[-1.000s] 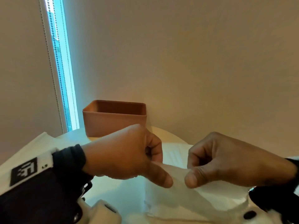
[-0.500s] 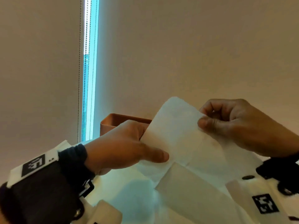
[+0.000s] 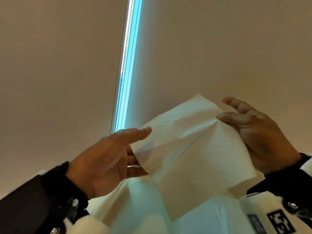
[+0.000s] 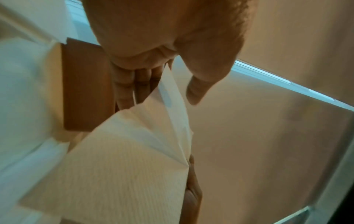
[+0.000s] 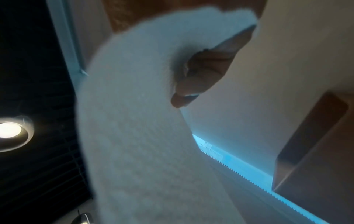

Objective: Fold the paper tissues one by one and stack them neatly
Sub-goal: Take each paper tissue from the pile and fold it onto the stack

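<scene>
White ribbed paper tissue [image 3: 194,149] hangs unfolded in the air between both hands, in front of a beige wall [image 3: 219,48]. The right grip [image 3: 260,135] pinches its right edge under the thumb, fingers spread. The left grip [image 3: 104,162] is relaxed, straight fingers behind the left edge, thumb clear

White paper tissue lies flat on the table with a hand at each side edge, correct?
Not flat on the table. The white paper tissue is held up in the air, with the left hand and the right hand at its side edges. The head view shows this.
</scene>
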Available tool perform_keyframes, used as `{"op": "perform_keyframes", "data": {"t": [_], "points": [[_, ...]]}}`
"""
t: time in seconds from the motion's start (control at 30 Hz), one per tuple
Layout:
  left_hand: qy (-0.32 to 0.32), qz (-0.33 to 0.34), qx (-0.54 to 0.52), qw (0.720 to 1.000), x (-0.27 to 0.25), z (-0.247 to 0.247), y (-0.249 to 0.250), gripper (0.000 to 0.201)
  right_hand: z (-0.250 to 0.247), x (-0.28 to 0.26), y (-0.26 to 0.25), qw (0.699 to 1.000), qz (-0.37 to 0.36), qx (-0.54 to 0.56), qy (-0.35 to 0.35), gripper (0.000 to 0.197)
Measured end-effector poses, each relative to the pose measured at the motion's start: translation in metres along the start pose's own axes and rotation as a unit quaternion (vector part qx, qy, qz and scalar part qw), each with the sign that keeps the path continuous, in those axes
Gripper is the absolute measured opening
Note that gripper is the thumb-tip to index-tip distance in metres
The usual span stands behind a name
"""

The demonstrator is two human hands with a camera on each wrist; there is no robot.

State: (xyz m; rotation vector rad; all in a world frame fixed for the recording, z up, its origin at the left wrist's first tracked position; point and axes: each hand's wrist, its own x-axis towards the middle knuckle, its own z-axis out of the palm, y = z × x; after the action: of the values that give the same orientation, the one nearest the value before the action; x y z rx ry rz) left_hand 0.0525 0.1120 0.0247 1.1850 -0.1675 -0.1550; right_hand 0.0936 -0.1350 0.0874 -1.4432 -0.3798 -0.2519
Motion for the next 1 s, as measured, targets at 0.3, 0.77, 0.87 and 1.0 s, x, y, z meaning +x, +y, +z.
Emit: {"op": "perform_keyframes", "data": {"t": [0.3,0.77,0.87,1.0], "points": [[0.2,0.142,-0.031,0.969,-0.017,-0.013,0.013,0.043,0.033,0.003,0.013,0.997,0.055,0.025,-0.056,0.022],[0.265,0.268,0.112,0.919,-0.06,-0.05,0.029,0.032,0.053,0.005,0.028,0.969,0.09,-0.002,-0.23,0.065],[0.254,0.249,0.083,0.931,-0.063,-0.06,0.032,0.023,0.064,0.006,0.03,0.963,0.074,-0.09,-0.244,0.052],[0.165,0.214,0.112,0.956,-0.076,-0.069,0.032,0.043,0.083,0.003,0.03,0.951,0.07,-0.134,-0.27,0.024]]}}
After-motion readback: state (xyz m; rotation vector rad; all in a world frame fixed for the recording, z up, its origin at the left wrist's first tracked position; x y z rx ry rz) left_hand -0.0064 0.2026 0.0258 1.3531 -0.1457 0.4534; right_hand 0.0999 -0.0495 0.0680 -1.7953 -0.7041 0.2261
